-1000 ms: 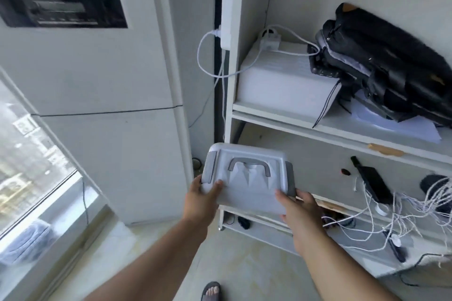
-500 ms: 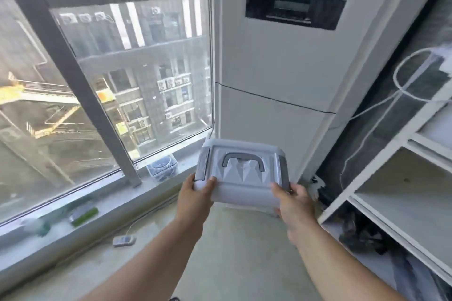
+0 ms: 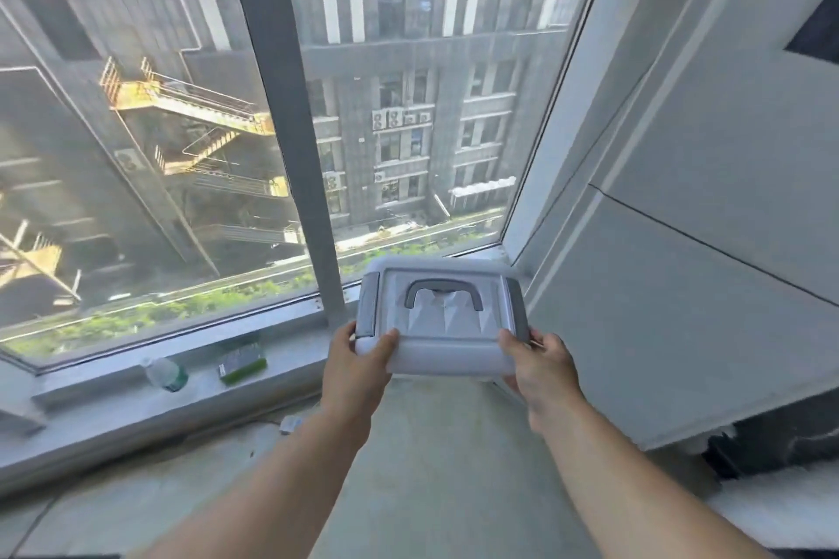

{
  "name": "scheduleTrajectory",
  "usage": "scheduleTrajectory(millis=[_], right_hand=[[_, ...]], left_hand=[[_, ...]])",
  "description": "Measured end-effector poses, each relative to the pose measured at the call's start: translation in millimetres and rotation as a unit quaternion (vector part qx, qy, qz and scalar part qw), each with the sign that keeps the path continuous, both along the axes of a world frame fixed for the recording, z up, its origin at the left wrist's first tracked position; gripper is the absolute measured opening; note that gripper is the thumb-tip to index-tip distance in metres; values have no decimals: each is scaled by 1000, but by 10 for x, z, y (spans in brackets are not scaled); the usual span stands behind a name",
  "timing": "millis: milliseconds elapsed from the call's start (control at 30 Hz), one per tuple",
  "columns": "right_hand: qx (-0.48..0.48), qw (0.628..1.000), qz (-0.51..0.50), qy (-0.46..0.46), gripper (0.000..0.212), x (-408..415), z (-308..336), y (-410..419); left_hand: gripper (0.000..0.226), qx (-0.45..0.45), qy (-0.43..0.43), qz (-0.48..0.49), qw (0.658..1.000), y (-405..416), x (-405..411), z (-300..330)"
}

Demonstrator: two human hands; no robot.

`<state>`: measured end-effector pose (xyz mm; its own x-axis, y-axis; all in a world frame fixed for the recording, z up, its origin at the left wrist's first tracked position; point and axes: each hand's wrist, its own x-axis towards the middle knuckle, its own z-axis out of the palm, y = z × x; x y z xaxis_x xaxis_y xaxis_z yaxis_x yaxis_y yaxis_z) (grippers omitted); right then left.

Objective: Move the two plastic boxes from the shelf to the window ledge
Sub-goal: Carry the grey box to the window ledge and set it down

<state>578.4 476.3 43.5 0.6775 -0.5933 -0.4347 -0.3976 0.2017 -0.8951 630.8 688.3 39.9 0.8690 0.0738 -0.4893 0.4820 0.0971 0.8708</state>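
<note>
On the ledge [image 3: 290, 361] at the left lie a bottle [image 3: 165, 374] and, just to its right, a green-edged packet [image 3: 241, 362] (what it holds is too blurred to say). Next comes the left hand [image 3: 358, 361], thumb over the near left corner of the box [image 3: 440, 322] and fingers under it. The box is in the air, lid up with its grey handle [image 3: 442, 290] folded flat, near the window's upright post [image 3: 295, 141] and the ledge's right end. The right hand [image 3: 542, 361] grips the near right corner the same way, so both hands are closed on the one box.

This looks like the carrying step for one of the two boxes, close to setting down. The next move calls for pushing it forward and lowering it level onto the bare stretch of ledge right of the packet, then letting go with both hands. Whether the other box is already on the ledge cannot be told here.
</note>
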Motion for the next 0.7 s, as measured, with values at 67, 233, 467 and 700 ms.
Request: scheduleTrajectory(millis=[67,233,467,700], right_hand=[[0,1000,13,1,42,311,-28,0],[-1,998,56,4,25,1064,-161,-161],[-15,991,121,56,36,2450,-740,-569],[-31,977,173,121,35,3592,-1738,-770]], left_hand=[[62,-1,12,8,1000,11,258,-67],[53,17,44,8,999,-73,903,-242],[51,132,75,-10,988,-358,2084,-753],[80,159,107,-23,981,-515,3022,-1753]])
